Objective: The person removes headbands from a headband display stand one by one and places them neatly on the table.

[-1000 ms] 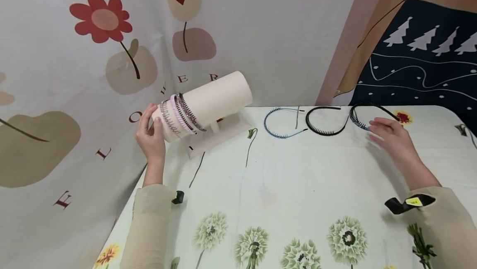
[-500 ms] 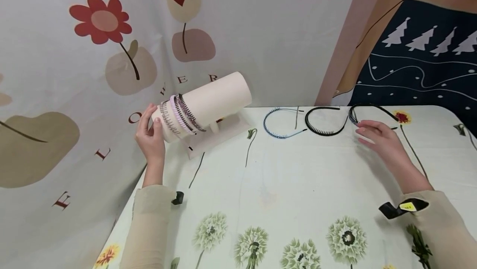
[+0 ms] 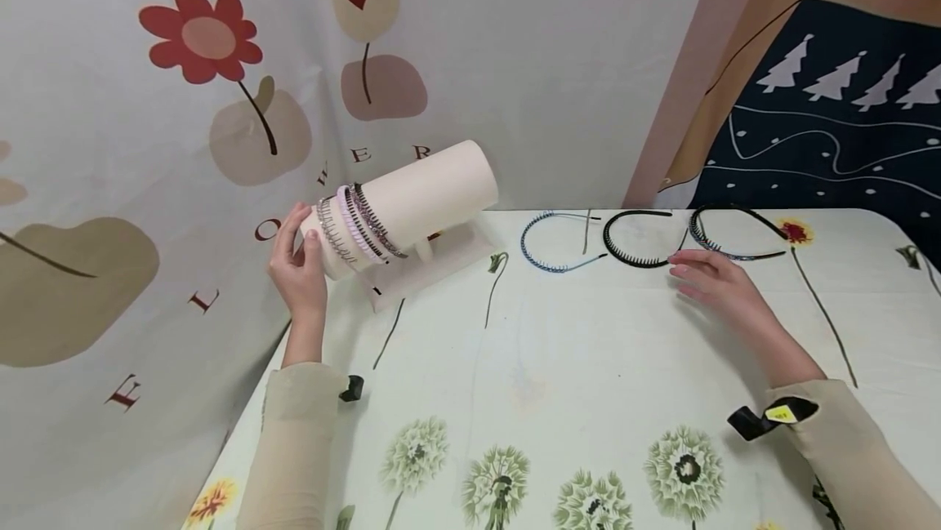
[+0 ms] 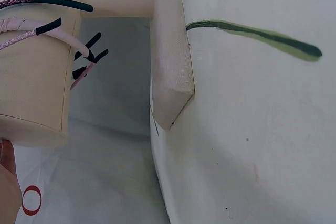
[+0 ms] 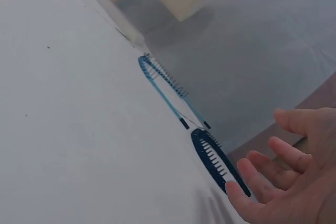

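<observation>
A cream cylindrical headband stand [image 3: 434,187] on a flat base [image 3: 434,265] is at the back left of the table. On its left part sit a thin silvery toothed headband [image 3: 334,232], a lilac one [image 3: 356,224] and a dark beaded one [image 3: 373,224]. My left hand [image 3: 297,269] grips the cylinder's left end, thumb in front; the left wrist view shows little of it [image 4: 7,187]. With fingers spread and slightly bent, my right hand [image 3: 724,289] hovers beside a black toothed headband [image 3: 639,261], holding nothing. In the right wrist view its fingers overlap that headband [image 5: 212,161]; contact is unclear.
Left of the black headband lies a blue one [image 3: 547,269]; right of it, a dark one with bluish teeth [image 3: 742,256]. A printed cloth [image 3: 559,367] covers the table. Grey fabric with flower prints [image 3: 515,64] hangs behind and at left.
My right hand has moved left, from the rightmost headband to beside the black one, uncovering the rightmost headband. The left hand and stand have stayed put.
</observation>
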`<state>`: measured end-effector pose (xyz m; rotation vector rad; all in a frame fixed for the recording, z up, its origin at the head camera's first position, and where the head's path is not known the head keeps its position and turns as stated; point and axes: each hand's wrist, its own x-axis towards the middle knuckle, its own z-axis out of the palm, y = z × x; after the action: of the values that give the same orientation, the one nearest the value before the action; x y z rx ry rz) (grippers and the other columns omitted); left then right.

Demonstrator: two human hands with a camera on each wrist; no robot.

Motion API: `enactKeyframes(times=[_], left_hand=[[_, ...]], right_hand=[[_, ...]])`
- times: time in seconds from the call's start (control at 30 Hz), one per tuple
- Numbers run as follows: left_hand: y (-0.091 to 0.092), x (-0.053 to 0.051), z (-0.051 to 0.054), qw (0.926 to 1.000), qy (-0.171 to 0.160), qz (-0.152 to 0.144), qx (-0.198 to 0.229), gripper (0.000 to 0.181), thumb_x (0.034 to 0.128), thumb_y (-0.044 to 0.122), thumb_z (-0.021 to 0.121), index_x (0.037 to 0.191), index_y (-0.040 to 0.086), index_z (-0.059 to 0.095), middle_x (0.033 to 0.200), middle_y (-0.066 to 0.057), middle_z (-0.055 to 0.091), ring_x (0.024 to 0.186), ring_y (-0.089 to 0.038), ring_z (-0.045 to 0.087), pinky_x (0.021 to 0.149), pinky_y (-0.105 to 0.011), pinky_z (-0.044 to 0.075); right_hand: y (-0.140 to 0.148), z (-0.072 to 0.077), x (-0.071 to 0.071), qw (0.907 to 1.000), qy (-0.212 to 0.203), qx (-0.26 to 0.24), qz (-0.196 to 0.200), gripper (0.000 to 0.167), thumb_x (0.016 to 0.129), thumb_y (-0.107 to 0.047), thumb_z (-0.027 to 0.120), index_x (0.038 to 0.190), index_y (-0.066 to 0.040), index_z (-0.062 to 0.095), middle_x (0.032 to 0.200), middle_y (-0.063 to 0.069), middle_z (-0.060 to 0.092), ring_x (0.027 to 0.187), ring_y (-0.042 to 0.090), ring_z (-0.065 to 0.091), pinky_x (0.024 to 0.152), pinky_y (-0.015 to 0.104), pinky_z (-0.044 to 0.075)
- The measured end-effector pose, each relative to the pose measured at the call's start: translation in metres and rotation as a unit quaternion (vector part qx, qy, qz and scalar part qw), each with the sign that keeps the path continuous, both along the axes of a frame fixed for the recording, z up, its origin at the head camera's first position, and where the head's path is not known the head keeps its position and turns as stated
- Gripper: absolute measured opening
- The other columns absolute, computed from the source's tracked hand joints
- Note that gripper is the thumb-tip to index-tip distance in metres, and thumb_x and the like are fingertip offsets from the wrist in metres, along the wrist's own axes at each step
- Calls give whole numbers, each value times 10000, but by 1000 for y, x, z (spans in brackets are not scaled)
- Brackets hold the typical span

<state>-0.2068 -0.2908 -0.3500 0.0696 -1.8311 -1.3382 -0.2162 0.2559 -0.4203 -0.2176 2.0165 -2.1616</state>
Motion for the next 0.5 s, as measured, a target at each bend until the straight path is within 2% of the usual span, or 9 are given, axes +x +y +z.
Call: enactKeyframes(times=[0.17, 0.3, 0.5], left_hand=[[0, 0, 0, 10000, -19, 9, -5, 373, 952, 132, 536, 1272, -27, 643, 1432, -115, 588, 1352, -171, 534, 1074, -249, 487], [0, -1, -1, 10000, -34, 29, -27, 372, 953, 138, 536, 1271, -21, 646, 1430, -103, 591, 1350, -167, 536, 1070, -245, 490], [0, -1, -1, 10000, -20, 24, -29, 367, 953, 131, 535, 1268, -21, 647, 1429, -101, 593, 1352, -167, 535, 1068, -244, 490]], right_hand=[[-11, -3, -2, 9996, 79, 238, 95, 260, 1001, -161, 572, 1256, -126, 532, 1126, -202, 664, 1031, -92, 641, 851, 127, 553], [-20, 1, -3, 9989, 93, 433, 117, 345, 1000, -187, 580, 1310, -60, 500, 1157, -175, 638, 1042, -93, 634, 870, 125, 548], [-32, 6, -7, 9949, 164, 983, 165, 465, 1010, -254, 564, 1379, 5, 450, 1173, -178, 623, 1040, -122, 614, 885, 110, 536]])
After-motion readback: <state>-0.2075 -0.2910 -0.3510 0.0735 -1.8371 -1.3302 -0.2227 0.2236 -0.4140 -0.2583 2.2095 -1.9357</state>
